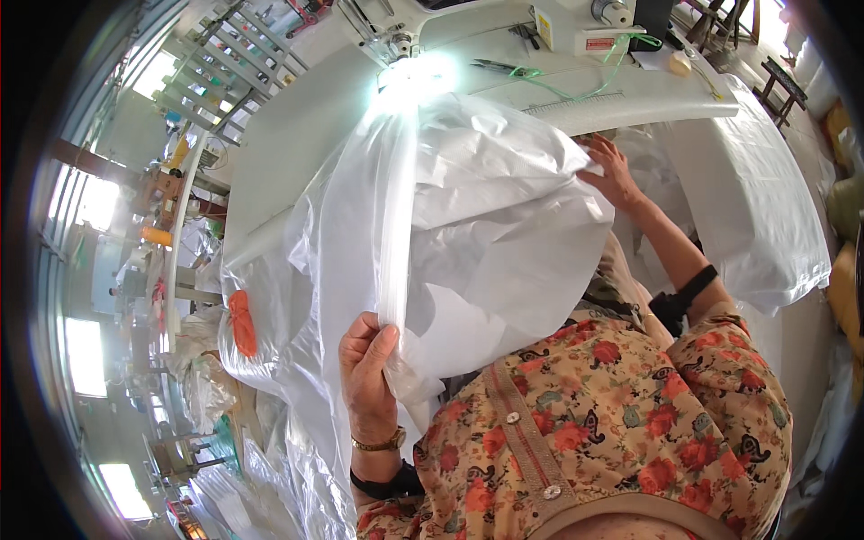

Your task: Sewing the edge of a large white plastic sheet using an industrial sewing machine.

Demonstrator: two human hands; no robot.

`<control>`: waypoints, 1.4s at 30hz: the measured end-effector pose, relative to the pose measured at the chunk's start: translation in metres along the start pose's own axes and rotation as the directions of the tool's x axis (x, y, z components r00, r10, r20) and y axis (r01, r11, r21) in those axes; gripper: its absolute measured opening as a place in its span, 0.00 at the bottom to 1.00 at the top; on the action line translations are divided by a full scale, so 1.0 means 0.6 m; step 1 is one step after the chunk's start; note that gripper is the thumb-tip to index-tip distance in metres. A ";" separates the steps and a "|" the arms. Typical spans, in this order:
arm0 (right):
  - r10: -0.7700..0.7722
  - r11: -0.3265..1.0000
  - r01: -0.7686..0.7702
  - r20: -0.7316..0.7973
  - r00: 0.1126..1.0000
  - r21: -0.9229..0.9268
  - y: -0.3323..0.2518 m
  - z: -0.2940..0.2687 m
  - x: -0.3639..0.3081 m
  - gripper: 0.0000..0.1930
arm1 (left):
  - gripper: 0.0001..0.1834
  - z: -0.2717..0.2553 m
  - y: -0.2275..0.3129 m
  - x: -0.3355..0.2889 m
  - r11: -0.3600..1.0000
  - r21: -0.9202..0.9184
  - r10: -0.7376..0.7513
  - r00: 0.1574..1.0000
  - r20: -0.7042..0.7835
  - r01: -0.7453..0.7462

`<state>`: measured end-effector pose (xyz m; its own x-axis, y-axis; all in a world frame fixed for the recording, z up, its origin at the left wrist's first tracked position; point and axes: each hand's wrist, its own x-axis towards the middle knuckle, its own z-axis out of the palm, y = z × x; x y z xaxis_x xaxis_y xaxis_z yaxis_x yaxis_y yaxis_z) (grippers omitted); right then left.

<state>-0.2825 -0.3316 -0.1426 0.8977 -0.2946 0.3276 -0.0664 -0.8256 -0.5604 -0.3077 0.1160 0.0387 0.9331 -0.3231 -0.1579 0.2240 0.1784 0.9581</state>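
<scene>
Head view: the left hand [367, 360] is closed, pinching the folded edge of a large translucent white woven plastic sack [468, 225] that billows between the person's chest and the white sewing machine [405, 36]. The right hand [615, 171] lies with fingers spread and open on the sack's far side, near the white surface [630, 103]. To guide this well, I judge the pinched fold should stay taut and straight toward the brightly lit needle area, while the flat hand smooths the fabric and keeps bulk off the seam line.

Two hands [367, 369], perhaps one white sheet [486, 216].
</scene>
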 end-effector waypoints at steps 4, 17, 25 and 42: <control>-0.216 0.970 0.235 0.241 0.946 -0.053 -0.058 -0.084 -0.030 0.17 | 0.03 0.003 0.021 0.001 0.997 0.047 0.065 0.997 -0.045 -0.063; -0.259 0.828 -0.170 0.634 0.728 0.534 -0.332 -0.164 -0.126 0.15 | 0.07 0.050 0.016 0.026 0.871 0.444 0.096 0.958 0.269 -0.212; -0.577 0.710 0.016 0.569 0.585 0.704 -0.428 -0.128 -0.131 0.09 | 0.05 0.070 -0.006 0.018 0.773 0.560 0.108 0.932 0.346 -0.297; -0.694 0.682 0.132 0.580 0.426 0.719 -0.435 -0.107 -0.067 0.27 | 0.06 0.025 0.008 0.016 0.799 0.573 0.105 0.980 0.167 -0.184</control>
<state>-0.3293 -0.1353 0.0390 0.6810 0.7271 0.0869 0.3864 -0.2560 -0.8861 -0.3020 0.1001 0.0454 0.8911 -0.4536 -0.0140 -0.1536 -0.3307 0.9312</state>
